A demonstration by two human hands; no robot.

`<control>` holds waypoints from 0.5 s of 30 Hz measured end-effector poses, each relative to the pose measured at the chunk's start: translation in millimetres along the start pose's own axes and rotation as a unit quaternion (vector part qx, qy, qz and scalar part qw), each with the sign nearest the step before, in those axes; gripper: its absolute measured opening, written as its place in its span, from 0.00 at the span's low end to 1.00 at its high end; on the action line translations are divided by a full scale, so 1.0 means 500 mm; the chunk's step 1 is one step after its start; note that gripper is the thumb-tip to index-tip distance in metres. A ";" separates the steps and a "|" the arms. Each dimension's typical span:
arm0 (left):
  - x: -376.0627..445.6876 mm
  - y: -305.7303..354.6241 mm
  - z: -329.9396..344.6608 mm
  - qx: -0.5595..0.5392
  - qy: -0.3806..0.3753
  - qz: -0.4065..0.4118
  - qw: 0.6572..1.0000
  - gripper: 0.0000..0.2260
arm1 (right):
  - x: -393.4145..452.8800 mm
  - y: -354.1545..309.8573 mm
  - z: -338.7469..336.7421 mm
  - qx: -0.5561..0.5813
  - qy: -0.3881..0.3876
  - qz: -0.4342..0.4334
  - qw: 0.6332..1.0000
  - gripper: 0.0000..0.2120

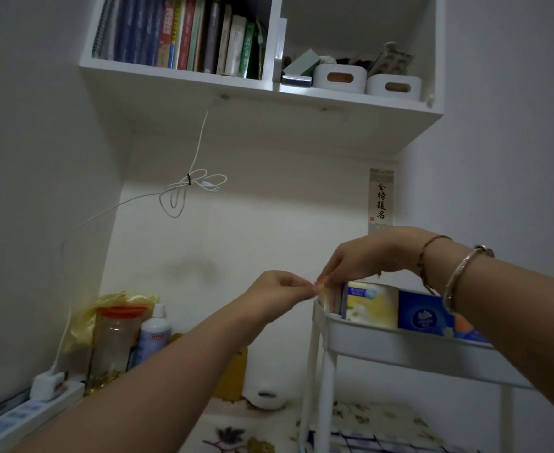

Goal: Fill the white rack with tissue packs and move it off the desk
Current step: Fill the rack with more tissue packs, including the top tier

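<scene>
- Head view: the white rack (383, 346) is seen standing on the desk (269, 429) at the right, its top tray already holding tissue packs: a pale yellow pack (372, 305), a blue pack (424, 313) and an orange-tinted one partly hidden behind the right forearm.
- A further tissue pack (333, 300) is being set upright at the tray's left end.
- The packs are judged light, soft and crushable, with slick wrapping; a top edge or corner is best pinched gently.
- The rack is judged stiff and fairly light; its tray rim or posts would be taken hold of.
- The right hand (364, 256) is arched over the tray, fingers pinching the pack's top.
- The left hand (279, 287) is reached in from the left, fingers curled and pinching at the same corner.
</scene>
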State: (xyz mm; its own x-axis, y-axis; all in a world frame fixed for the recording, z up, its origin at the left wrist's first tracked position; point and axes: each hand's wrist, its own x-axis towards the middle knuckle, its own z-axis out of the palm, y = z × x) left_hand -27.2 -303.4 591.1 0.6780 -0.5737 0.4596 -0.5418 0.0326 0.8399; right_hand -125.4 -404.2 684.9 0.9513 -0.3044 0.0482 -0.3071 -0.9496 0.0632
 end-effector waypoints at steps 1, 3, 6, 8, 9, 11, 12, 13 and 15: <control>-0.004 0.002 -0.006 -0.026 0.014 0.007 1.000 0.05 | 0.001 0.004 0.001 0.014 0.008 -0.007 1.000 0.19; -0.009 0.010 -0.021 -0.076 0.040 0.029 0.996 0.08 | 0.004 0.013 0.005 0.062 0.053 -0.046 0.996 0.19; -0.021 0.031 -0.041 -0.169 0.033 0.044 0.984 0.05 | 0.006 0.022 0.009 0.214 0.114 -0.100 0.965 0.25; -0.029 0.042 -0.041 -0.209 0.002 0.038 0.977 0.05 | 0.003 0.027 0.008 0.283 0.117 -0.117 0.945 0.25; -0.033 0.045 -0.037 -0.214 -0.014 0.032 0.976 0.07 | 0.000 0.030 0.007 0.292 0.107 -0.129 0.942 0.22; -0.042 0.046 -0.026 -0.214 -0.045 0.024 0.976 0.13 | -0.010 0.033 0.004 0.306 0.089 -0.149 0.936 0.16; -0.047 0.045 -0.020 -0.215 -0.055 0.020 0.975 0.16 | -0.015 0.036 0.002 0.319 0.086 -0.151 0.932 0.15; -0.051 0.045 -0.016 -0.211 -0.063 0.019 0.975 0.18 | -0.020 0.039 -0.002 0.332 0.084 -0.149 0.928 0.15; -0.055 0.044 -0.014 -0.169 -0.074 0.015 0.983 0.24 | -0.033 0.046 -0.012 0.336 0.085 -0.146 0.927 0.16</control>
State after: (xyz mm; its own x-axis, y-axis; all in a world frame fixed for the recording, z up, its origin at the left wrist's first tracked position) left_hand -54.3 -281.1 599.0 0.5707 -0.6804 0.4597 -0.3477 0.3070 0.8859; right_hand -148.1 -420.7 691.4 0.9556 -0.0655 0.2872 0.1026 -0.8398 -0.5331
